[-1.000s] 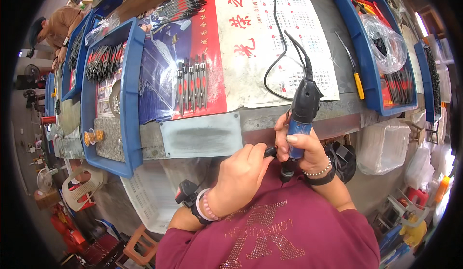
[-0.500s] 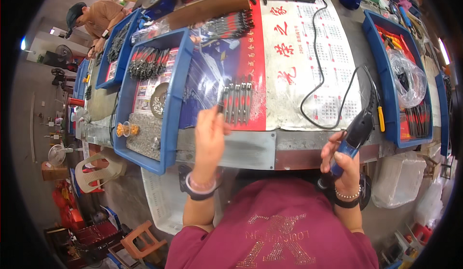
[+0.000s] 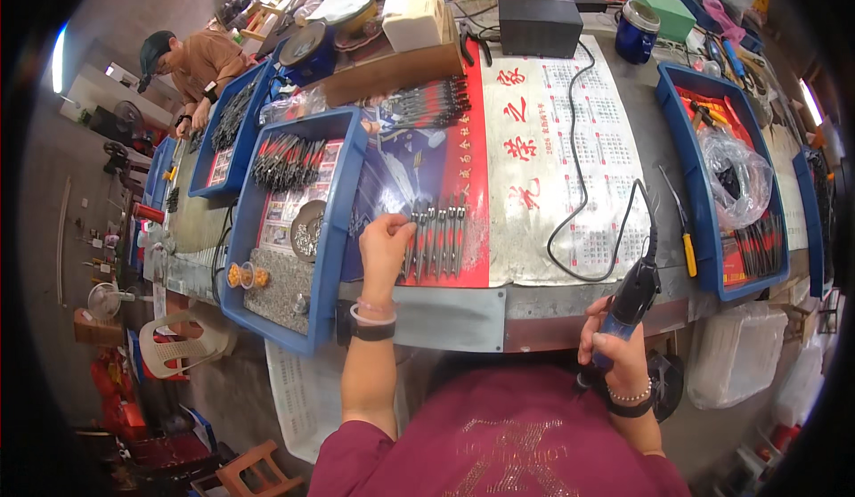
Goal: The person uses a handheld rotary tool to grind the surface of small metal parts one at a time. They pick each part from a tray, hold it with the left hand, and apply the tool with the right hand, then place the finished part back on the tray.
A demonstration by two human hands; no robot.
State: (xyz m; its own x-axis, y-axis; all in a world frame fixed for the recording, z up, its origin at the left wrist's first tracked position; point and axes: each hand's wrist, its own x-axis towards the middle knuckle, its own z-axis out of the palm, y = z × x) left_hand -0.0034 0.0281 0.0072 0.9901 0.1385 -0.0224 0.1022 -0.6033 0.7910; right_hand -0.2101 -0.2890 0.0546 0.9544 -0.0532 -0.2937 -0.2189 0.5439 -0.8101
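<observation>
My left hand is at the left end of a row of slender black-and-red tools lying side by side on the printed sheet. Its thumb and fingers are pinched at the upper part of the leftmost tool; their exact kind is too small to tell. In my right hand is a blue-and-black electric screwdriver, tilted with its cord end up and its tip down past the table's front edge. A black cord loops from it across the calendar sheet.
A blue tray at left holds black tools, a metal dish and small orange parts. More tools lie behind the row. At right are a yellow-handled screwdriver and another blue tray. A co-worker sits far left.
My left hand has brought a black-and-red tool down to the left end of the row. The right hand keeps hold of the electric screwdriver. The whole view has shifted, so the table appears lower.
</observation>
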